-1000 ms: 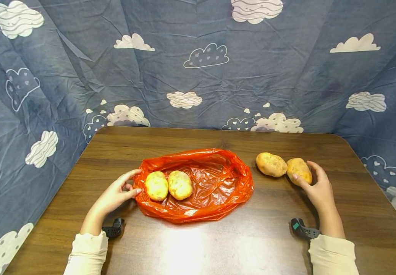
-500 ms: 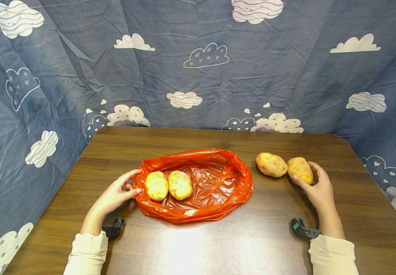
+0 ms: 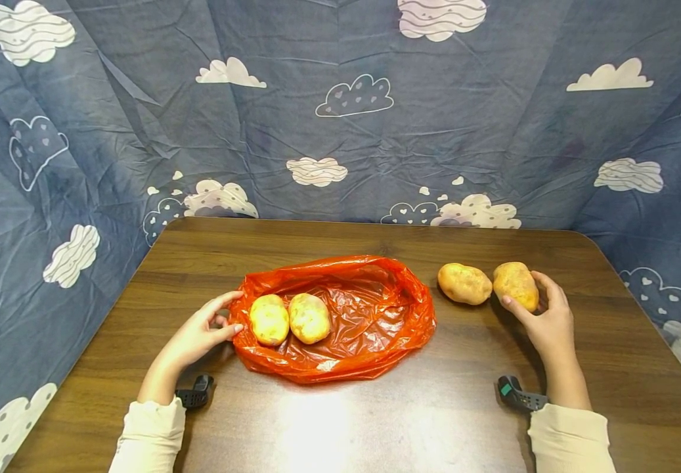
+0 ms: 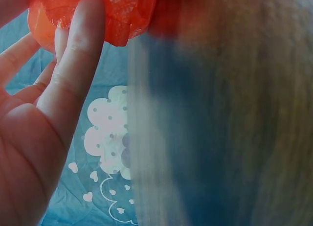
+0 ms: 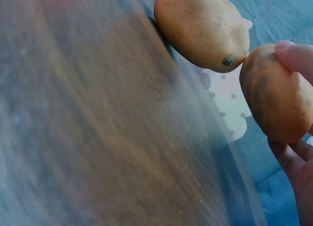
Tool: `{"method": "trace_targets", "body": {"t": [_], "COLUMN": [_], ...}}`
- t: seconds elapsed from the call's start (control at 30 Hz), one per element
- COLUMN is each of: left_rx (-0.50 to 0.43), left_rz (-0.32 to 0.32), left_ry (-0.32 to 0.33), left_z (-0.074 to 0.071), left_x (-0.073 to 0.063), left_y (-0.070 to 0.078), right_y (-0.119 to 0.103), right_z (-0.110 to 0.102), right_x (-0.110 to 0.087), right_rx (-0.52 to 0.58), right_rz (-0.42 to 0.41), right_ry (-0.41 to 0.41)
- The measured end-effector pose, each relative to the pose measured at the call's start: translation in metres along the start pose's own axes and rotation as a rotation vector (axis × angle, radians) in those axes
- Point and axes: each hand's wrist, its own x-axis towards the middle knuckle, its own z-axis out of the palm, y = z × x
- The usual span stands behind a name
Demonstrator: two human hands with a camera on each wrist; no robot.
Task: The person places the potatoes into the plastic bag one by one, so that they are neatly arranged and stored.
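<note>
A red plastic bag point(image 3: 370, 322) lies spread with its mouth up on the table. Two pale potatoes sit side by side at its left end, a left one point(image 3: 269, 320) and a right one point(image 3: 309, 318). My left hand point(image 3: 198, 336) holds the bag's left rim between thumb and fingers; in the left wrist view a finger point(image 4: 78, 59) overlaps the red plastic. On the right, my right hand point(image 3: 553, 323) grips a potato point(image 3: 515, 286) between thumb and fingers. Just left of it lies another potato point(image 3: 464, 284), its end close against the held one in the right wrist view.
The brown wooden table point(image 3: 411, 420) has its far edge near a blue cloth backdrop point(image 3: 340, 151) with a cloud print. A black wrist-camera mount sits on the left wrist point(image 3: 197, 392) and another on the right point(image 3: 517, 394).
The potato in my right hand has risen slightly and tilted, and the hand has shifted a little up with it. The potato beside it has moved slightly left. My left hand and the bag stay put.
</note>
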Motion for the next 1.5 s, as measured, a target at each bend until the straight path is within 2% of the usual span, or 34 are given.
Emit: {"method": "trace_targets", "body": {"t": [0.17, 0.3, 0.5, 0.57, 0.8, 0.87, 1.27, 1.5], "left_rx": [0.0, 0.001, 0.005, 0.007, 0.011, 0.013, 0.0, -0.015], "left_rz": [0.013, 0.0, -0.004, -0.003, -0.001, 0.0, 0.01, 0.003], "left_ry": [-0.003, -0.003, -0.001, 0.001, 0.003, 0.003, 0.0, -0.002], "left_z": [0.0, 0.0, 0.0, 0.0, -0.001, -0.001, -0.001, -0.001], "left_x": [0.0, 0.001, 0.0, 0.0, 0.0, 0.0, 0.0, 0.0], "left_y": [0.001, 0.002, 0.001, 0.001, 0.002, 0.002, 0.001, 0.001], "right_y": [-0.004, -0.008, -0.021, -0.029, -0.082, -0.085, -0.107, -0.118], "right_z": [-0.001, -0.001, 0.001, 0.002, -0.002, 0.0, 0.016, 0.031], "right_x": [0.001, 0.001, 0.002, 0.001, -0.014, -0.015, -0.023, -0.031], "right_rx": [0.028, 0.039, 0.088, 0.111, 0.186, 0.194, 0.253, 0.278], "right_rz": [-0.03, -0.047, -0.124, -0.158, -0.255, -0.278, -0.415, -0.478], "right_ry": [0.026, 0.034, 0.048, 0.051, 0.031, 0.029, -0.051, -0.133]}}
